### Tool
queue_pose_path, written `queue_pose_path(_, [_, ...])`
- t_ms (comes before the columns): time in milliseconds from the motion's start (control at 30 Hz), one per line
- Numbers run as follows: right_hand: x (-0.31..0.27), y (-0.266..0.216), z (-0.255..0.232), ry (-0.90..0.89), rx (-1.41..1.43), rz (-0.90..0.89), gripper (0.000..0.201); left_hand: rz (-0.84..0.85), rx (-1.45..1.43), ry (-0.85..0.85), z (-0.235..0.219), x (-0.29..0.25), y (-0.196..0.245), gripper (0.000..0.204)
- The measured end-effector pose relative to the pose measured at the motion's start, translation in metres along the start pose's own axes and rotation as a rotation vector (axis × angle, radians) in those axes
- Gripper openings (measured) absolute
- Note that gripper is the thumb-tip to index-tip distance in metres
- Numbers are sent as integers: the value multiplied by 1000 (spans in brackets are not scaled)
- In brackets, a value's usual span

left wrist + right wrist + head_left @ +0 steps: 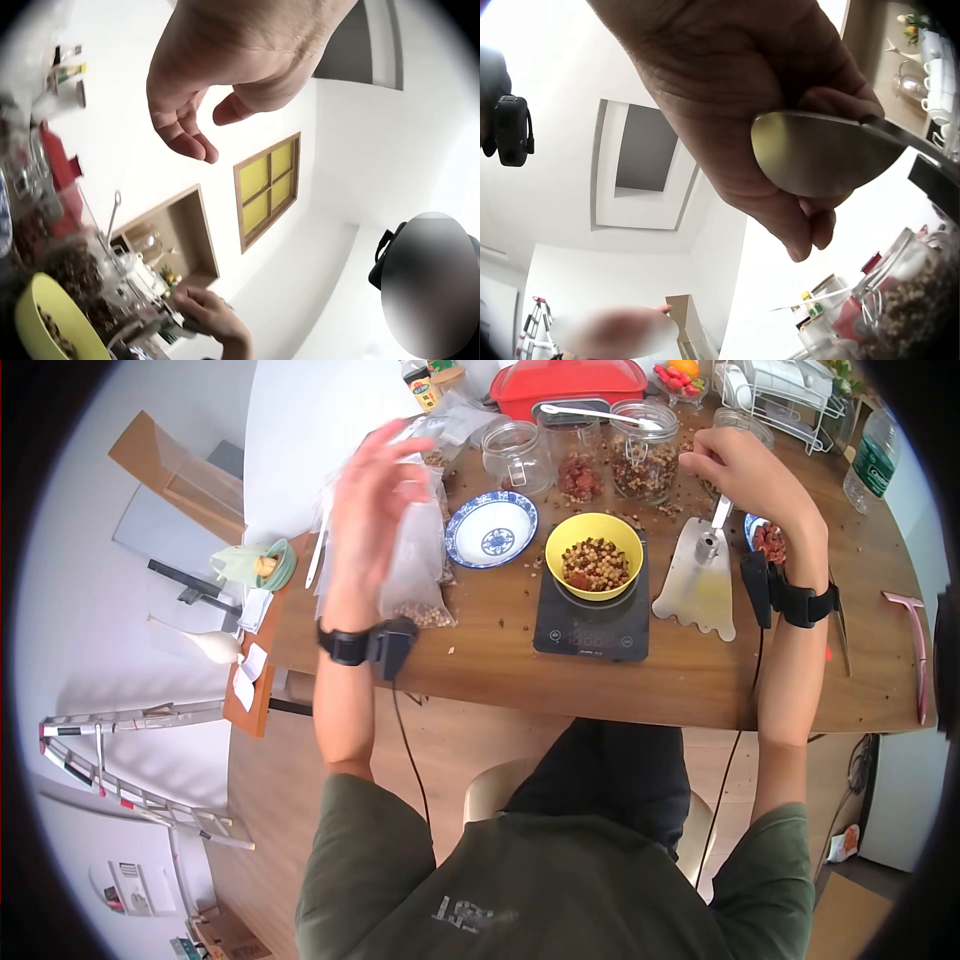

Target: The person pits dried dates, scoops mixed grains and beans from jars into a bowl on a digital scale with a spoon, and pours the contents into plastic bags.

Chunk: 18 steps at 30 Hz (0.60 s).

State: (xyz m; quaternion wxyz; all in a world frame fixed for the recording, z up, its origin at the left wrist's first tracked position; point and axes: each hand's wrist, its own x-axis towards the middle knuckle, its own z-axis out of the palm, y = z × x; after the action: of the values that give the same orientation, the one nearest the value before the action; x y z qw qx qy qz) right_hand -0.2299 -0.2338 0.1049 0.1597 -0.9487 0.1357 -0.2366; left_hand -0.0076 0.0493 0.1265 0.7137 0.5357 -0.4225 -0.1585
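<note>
My left hand (375, 510) is raised, blurred, above the plastic bags (412, 565), fingers apart and loosely bent, holding nothing. On a black cooktop (590, 632) stands a yellow bowl (594, 587) of brown and tan pieces. To its right, my right hand (745, 470) has curled fingers at the handle of a broad metal tool (695, 580) with a scalloped edge. A rounded metal piece (825, 154) crosses in front of the right hand (735, 97) in the right wrist view; the exact grip is partly hidden.
A blue-and-white bowl (492, 530) sits left of the yellow one. Behind stand glass jars (643, 455) and a red lidded pot (567, 385). Loose pieces are scattered around the jars. At right are a plastic bottle (872, 465) and a pink tool (921, 655).
</note>
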Motion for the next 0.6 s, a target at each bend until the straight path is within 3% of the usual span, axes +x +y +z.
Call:
queue_pose_path(100, [0,1,1,8,-17,-13,35,119,163,170,-56,0,17,40])
queue_pose_path(167, [0,2,1,4,-20,-2,35,108,325,323,-99,-2,14,34])
queue_pose_path(233, [1,2,2,2,-26,9,35,-41,422,415,-154,-6,-4,30])
queue_pose_path(300, [-1,2,2,39,-24,-47,34,-308,763,427,-206,-17,-33,29])
queue_pose_path(367, [-1,1,0,36,-51,-38,34,-380,1055,300,-244,-32,-68,36])
queue_pose_path(400, [-1,1,0,26,-72,-42,34,-287,1238,282,-264,-41,-89,42])
queue_pose_path(433, [0,2,0,24,-78,-34,34,-188,1417,265,-266,-47,-98,48])
queue_pose_path(467, [1,3,1,-1,-82,-12,33,-190,1409,258,-268,-53,-106,48])
queue_pose_path(533, [0,0,0,-37,-89,28,32,-403,1562,239,-258,-65,-111,59])
queue_pose_path(600, [1,0,-1,-47,-102,29,32,-445,1606,203,-254,-69,-114,61])
